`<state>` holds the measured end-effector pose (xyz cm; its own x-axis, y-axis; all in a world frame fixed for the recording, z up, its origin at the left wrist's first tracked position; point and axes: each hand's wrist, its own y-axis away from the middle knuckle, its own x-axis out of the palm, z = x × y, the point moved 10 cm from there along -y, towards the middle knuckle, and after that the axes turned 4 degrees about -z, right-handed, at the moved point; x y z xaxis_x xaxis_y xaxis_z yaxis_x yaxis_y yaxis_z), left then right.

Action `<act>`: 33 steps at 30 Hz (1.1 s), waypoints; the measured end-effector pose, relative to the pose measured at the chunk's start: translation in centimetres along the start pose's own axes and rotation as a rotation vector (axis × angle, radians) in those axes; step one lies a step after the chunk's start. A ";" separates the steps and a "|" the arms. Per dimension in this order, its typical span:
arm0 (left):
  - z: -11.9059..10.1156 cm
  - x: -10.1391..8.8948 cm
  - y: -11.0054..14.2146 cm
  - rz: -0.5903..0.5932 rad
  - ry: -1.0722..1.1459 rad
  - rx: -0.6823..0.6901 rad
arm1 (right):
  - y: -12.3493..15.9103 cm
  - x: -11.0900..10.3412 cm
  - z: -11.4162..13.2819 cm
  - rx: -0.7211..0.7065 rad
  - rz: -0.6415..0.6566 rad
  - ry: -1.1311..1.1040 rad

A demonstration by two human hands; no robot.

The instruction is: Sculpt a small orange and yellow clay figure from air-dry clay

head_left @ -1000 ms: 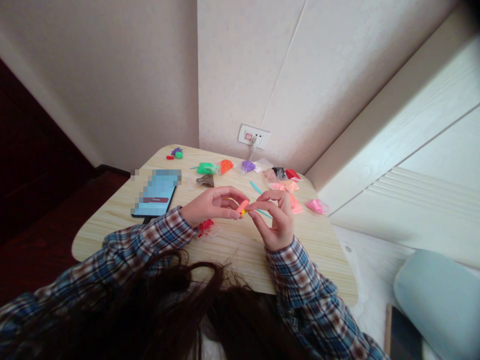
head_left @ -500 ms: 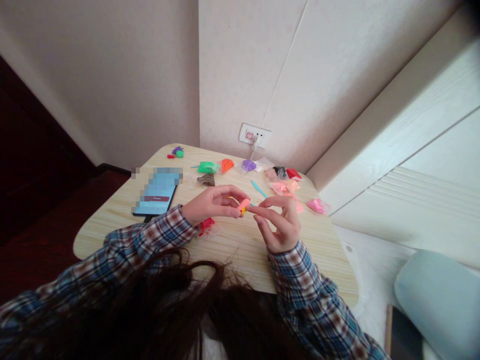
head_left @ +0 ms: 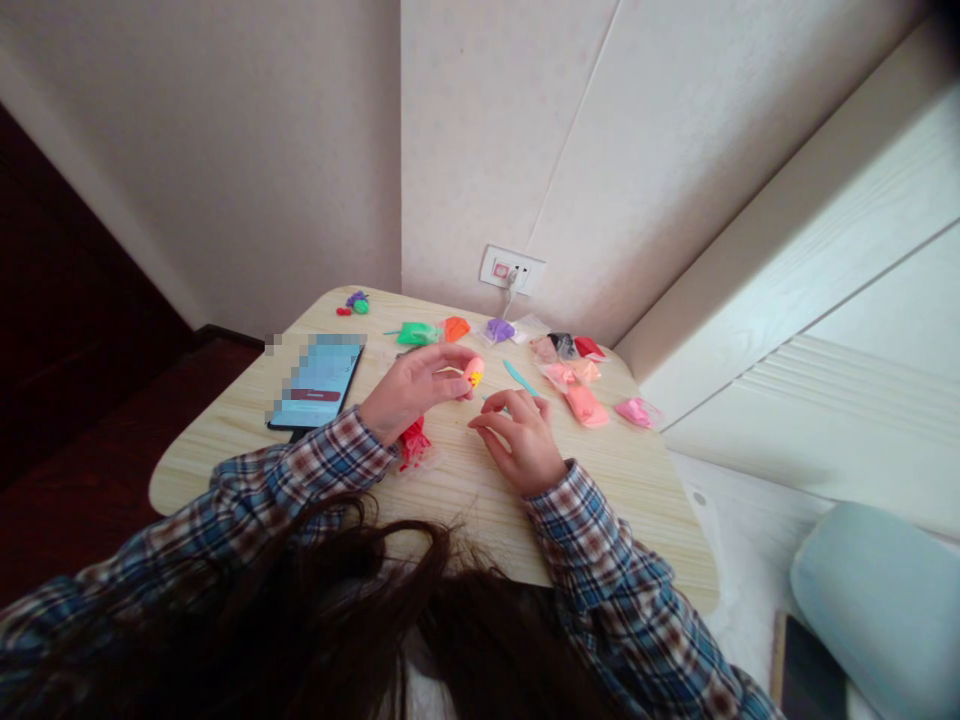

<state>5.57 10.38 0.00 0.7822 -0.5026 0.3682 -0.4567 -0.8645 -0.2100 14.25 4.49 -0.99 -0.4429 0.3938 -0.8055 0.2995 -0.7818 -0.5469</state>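
My left hand pinches a small piece of modelling clay, salmon pink with a yellow patch, between thumb and fingertips above the table. My right hand is lower and to the right, apart from the clay. Its fingers are bent and loosely spread, and I see nothing held in them. Just beyond it lies a light-blue clay knife; another thin blue piece is partly covered by the fingers. Beneath my left wrist is a bag of red clay, partly hidden.
Along the back of the wood-grain table lie bags of green, orange and purple clay. Salmon and pink bags are at right. A tablet and small clay shapes are at left.
My left hand has moved slightly up and left with the clay. My right hand has drawn away from it, moving left and down, uncovering the salmon bag.
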 end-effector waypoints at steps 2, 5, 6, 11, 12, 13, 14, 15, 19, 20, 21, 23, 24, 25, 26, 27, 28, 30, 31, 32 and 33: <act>0.0 0.0 0.0 0.001 0.001 0.004 | 0.1 0.2 0.0 -0.010 0.010 0.024; -0.1 0.0 0.0 0.011 0.000 0.012 | 0.2 0.6 0.1 -0.035 0.049 0.034; -0.1 0.0 0.0 0.012 -0.003 0.015 | 0.2 0.8 0.1 -0.039 0.065 0.036; -0.1 0.1 -0.1 0.021 -0.038 0.011 | 0.1 1.6 0.0 0.000 0.144 0.042; 0.0 0.1 0.0 0.018 -0.043 0.010 | 0.0 1.8 0.0 0.014 0.160 0.041; 0.0 0.0 0.0 0.014 -0.047 0.011 | -0.1 2.0 0.0 0.028 0.174 0.039; 0.0 0.0 0.0 0.011 -0.047 0.013 | -0.2 2.2 0.0 0.042 0.184 0.037; 0.1 0.0 0.0 0.010 -0.047 0.017 | -0.3 2.4 0.0 0.057 0.193 0.036; 0.2 0.1 0.0 0.038 -0.044 0.019 | -0.5 3.0 -0.4 0.126 0.208 0.031; 0.2 0.1 0.1 0.045 -0.045 0.017 | -0.5 3.0 -0.6 0.137 0.206 0.027; 0.2 0.1 0.1 0.049 -0.046 0.017 | -0.5 2.8 -0.6 0.141 0.194 0.018; 0.2 0.2 0.1 0.056 -0.055 0.020 | -0.6 1.7 -0.8 0.149 0.117 -0.024; 0.2 0.2 0.1 0.065 -0.064 0.020 | -0.7 0.7 -0.9 0.152 0.049 -0.062; 0.2 0.4 0.1 0.079 -0.075 0.019 | -0.8 -0.5 -1.0 0.159 -0.037 -0.108; 0.3 0.6 0.2 0.097 -0.090 0.016 | -0.8 -1.9 -1.2 0.163 -0.141 -0.166; 0.3 0.9 0.2 0.123 -0.108 0.011 | -0.7 -3.1 -1.1 0.146 -0.224 -0.234; 0.5 1.2 0.3 0.153 -0.129 0.005 | -0.6 -4.2 -1.0 0.121 -0.301 -0.298; 0.7 2.0 0.6 0.219 -0.179 -0.012 | -0.2 -5.7 -0.7 0.069 -0.408 -0.394; 0.9 2.3 0.8 0.248 -0.204 -0.019 | -0.1 -6.1 -0.6 0.051 -0.431 -0.421; 1.0 2.6 0.9 0.271 -0.227 -0.024 | 0.0 -6.2 -0.5 0.039 -0.440 -0.435; 1.0 2.8 1.0 0.287 -0.243 -0.028 | 0.0 -6.2 -0.4 0.033 -0.439 -0.438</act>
<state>7.74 8.06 -0.08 0.6972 -0.7133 0.0712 -0.6805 -0.6898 -0.2472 17.31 2.21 3.92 -0.8268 0.4521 -0.3347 -0.0125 -0.6097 -0.7925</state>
